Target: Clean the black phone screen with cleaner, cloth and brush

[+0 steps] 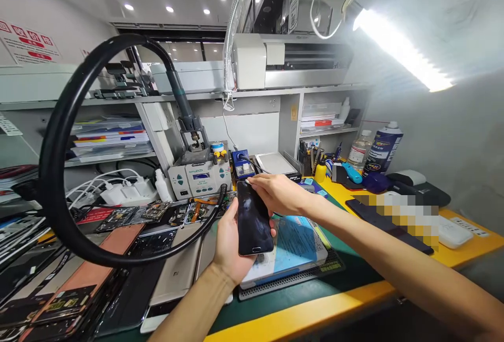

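Note:
A black smartphone (255, 221) with a dark screen is held upright, its home button at the lower end. My left hand (232, 247) is wrapped round it from below and the left, with fingertips showing at its right edge. My right hand (275, 192) is at the phone's top edge, fingers pressed together; whether they pinch anything small there cannot be made out. Beneath the phone lies a blue and white box (297, 245) on a dark perforated mat (283, 288).
Phones and housings, including a gold one (177, 266), cover the left side. A black hose (51, 174) loops there. A rework station (200, 178) stands behind. At the right are a spray can (381, 148), a bottle (359, 150) and a blurred patch. A bright lamp (405, 51) hangs above.

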Motion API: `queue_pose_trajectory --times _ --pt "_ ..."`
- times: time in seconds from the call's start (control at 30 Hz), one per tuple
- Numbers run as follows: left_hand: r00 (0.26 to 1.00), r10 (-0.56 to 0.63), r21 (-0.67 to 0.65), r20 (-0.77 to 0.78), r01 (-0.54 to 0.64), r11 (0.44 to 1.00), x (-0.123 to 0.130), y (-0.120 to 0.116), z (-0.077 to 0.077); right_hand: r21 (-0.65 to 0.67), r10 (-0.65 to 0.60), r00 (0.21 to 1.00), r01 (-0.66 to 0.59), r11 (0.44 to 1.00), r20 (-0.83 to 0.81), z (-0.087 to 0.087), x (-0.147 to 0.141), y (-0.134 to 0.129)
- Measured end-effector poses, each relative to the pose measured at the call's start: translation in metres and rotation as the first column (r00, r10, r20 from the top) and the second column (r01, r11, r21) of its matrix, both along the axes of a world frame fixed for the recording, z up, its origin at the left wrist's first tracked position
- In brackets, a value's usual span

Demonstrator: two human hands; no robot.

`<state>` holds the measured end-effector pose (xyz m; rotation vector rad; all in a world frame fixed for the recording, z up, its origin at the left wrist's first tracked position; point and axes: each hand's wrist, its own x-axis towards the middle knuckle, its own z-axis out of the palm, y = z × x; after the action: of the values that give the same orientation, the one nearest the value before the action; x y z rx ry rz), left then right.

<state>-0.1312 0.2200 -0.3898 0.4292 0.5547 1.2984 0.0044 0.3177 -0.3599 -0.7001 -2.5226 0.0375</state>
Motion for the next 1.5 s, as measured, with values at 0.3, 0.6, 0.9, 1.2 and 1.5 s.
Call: queue_pose_trajectory --times 0.3,0.6,0.9,1.2,1.5 --pt "0.999 -0.021 0.020 -0.049 0.022 1.000 -0.006 -0.002 -0.003 -0.323 -0.323 0.941 0.278 0.905 -0.096 0.008 0.071 -0.003" --pt "0.994 0.027 -0.030 -0.105 -0.031 0.999 -0.004 0.007 -0.010 -0.408 -0.627 0.779 0.566 0.716 -0.020 -0.012 0.166 0.012" --pt "0.988 -0.004 -0.024 -0.152 0.000 1.000 0.000 0.003 -0.004 -0.347 -0.638 0.641 0.535 0.770 -0.427 -0.026 0.118 0.018" --pt "0.991 -0.007 0.040 -0.133 0.012 0.999 0.004 0.003 0.004 -0.410 -0.440 0.606 0.199 0.890 -0.663 -0.049 0.090 -0.017" --pt "0.980 0.146 0.034 -0.136 -0.143 0.989 0.049 0.009 0.015 -0.799 -0.209 0.826 -0.390 0.458 -0.523 -0.039 0.084 -0.030"
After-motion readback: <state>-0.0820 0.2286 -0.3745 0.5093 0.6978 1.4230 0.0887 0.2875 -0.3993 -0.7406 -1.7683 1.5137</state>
